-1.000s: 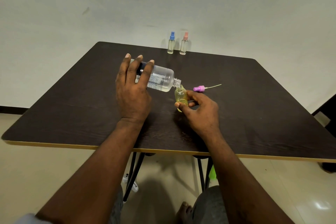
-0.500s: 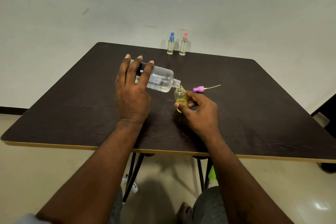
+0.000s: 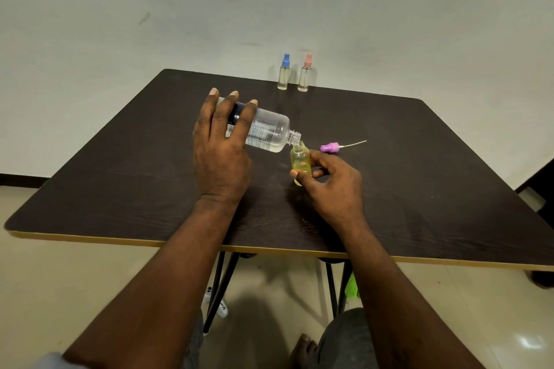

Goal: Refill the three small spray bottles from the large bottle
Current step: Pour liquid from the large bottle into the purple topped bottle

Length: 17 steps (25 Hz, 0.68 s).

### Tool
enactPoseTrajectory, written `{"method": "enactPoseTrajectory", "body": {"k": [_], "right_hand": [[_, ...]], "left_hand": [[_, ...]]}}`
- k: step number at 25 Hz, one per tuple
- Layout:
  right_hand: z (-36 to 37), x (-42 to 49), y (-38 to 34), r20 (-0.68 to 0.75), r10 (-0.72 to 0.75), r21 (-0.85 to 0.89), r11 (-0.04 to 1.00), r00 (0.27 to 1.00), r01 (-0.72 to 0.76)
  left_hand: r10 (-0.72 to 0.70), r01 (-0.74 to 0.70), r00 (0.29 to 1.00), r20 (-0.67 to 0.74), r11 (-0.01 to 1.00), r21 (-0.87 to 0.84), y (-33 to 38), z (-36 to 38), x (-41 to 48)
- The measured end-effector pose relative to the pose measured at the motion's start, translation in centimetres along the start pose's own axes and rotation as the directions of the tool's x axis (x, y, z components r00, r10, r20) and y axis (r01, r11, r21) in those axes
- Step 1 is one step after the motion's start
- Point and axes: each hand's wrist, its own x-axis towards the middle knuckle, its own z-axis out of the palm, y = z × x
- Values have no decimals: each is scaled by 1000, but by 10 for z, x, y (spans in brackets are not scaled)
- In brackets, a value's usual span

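Observation:
My left hand [image 3: 220, 156] grips the large clear bottle [image 3: 266, 132], tipped almost flat with its open neck over the mouth of a small uncapped bottle [image 3: 299, 160]. That small bottle holds yellowish liquid and stands on the table, held by my right hand [image 3: 332, 186] between thumb and fingers. Its purple spray cap [image 3: 329, 147] with a thin dip tube lies on the table just to the right. Two capped small spray bottles stand at the far edge: one with a blue cap [image 3: 284, 75], one with a pink cap [image 3: 305, 76].
The dark wooden table [image 3: 419, 174] has a light edge band and stands against a pale wall. Beneath it are black metal legs, a green object [image 3: 351, 286] and a white object [image 3: 217, 302] on the floor. A dark object sits at the far right.
Almost nothing has moved. Both hands keep the same hold, with the large bottle still tipped over the small one.

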Motion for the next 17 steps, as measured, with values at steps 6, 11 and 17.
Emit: {"method": "enactPoseTrajectory", "body": {"k": [6,11,17], "right_hand": [[-1,0,0,16,13,-3,1000,1000,-13],[-1,0,-1,18,20,1,1000,1000,-20],[-1,0,-1,27,26,12,1000,999,-26]], "left_hand": [[-2,2,1000,-8,1000,-3,0,1,0],[-3,3,1000,-3,1000,-3,-1,2,0],[-7,7,1000,9,1000,-5,-1,1,1]]}}
